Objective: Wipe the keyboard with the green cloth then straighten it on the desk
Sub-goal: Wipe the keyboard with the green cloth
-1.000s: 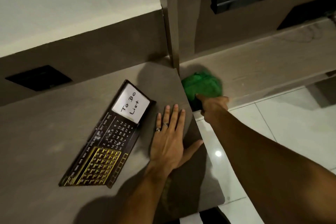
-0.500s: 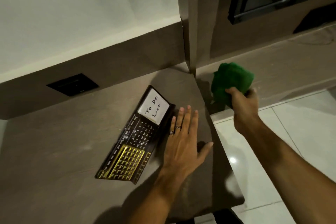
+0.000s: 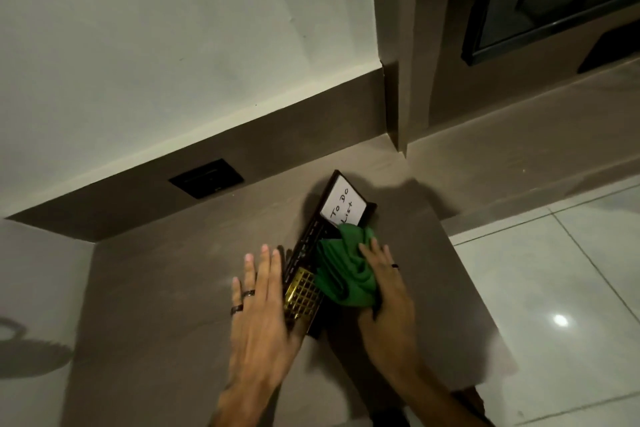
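Observation:
A black keyboard (image 3: 304,291) with gold keys and a white "To Do List" card at its far end lies at an angle on the brown desk (image 3: 173,288). The bunched green cloth (image 3: 346,274) rests on the keyboard's middle, covering much of it. My right hand (image 3: 384,284) presses down on the cloth and grips its right side. My left hand (image 3: 263,315) lies flat with fingers spread against the keyboard's left edge, hiding its near corner.
The desk's right edge (image 3: 478,288) drops to a glossy white tiled floor (image 3: 554,288). A black wall plate (image 3: 206,178) sits in the brown backsplash behind. A lower ledge (image 3: 519,156) and dark window frame (image 3: 554,3) lie at the right.
My right hand has carried the green cloth from the ledge at the right onto the keyboard. My left hand has moved from the keyboard's right side to its left edge.

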Available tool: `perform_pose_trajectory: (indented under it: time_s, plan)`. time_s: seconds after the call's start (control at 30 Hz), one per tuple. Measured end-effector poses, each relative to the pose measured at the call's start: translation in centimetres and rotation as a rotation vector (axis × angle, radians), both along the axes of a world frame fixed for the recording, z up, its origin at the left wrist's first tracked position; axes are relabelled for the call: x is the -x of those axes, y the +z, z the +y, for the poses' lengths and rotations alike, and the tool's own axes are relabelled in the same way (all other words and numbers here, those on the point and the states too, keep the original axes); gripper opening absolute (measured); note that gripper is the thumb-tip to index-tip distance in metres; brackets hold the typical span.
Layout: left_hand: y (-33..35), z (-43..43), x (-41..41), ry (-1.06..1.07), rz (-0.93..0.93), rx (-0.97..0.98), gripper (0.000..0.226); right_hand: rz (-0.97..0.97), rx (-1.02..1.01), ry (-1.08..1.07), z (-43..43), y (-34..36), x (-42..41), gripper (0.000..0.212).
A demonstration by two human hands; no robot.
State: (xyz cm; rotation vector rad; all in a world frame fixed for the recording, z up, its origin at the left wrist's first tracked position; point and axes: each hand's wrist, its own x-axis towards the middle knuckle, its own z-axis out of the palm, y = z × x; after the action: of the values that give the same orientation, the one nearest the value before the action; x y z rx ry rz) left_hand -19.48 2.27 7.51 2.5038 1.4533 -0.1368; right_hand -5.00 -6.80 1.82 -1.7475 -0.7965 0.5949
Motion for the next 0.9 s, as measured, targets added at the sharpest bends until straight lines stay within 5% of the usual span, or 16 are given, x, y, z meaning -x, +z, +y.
perform_pose_trajectory:
  time_s: [0.17, 0.3, 0.43, 0.6, 0.77, 0.9]
  plan:
    - [-0.3, -0.1, 0.4, -0.003, -0.202, 0.093, 0.108, -0.087, 0.019, 0.172, 1.8, -0.7, 5.0, 0.094]
    - [-1.0, 0.4, 0.6, -0.061, -0.16, 0.048, 0.116, -0.255, 0.012, 0.1, 5.1, -0.9, 2.6, 0.076]
    - [-1.5, 0.6, 0.9, -0.075, -0.104, 0.026, 0.112, -0.259, 0.206, 0.125, 3.3, -2.3, 3.0, 0.088]
    - [-2.0, 0.8, 0.9, -0.087, -0.122, 0.018, 0.106, -0.426, 0.044, 0.203, 5.1, -0.9, 3.3, 0.077]
    - [-1.8, 0.6, 1.0, -0.1, -0.141, 0.032, 0.108, -0.397, 0.257, 0.132, 3.1, -2.4, 1.4, 0.083]
    - [-1.9, 0.6, 1.2, -0.116, -0.139, 0.015, 0.1, -0.354, 0.079, 0.237, 1.4, -2.7, 4.6, 0.087]
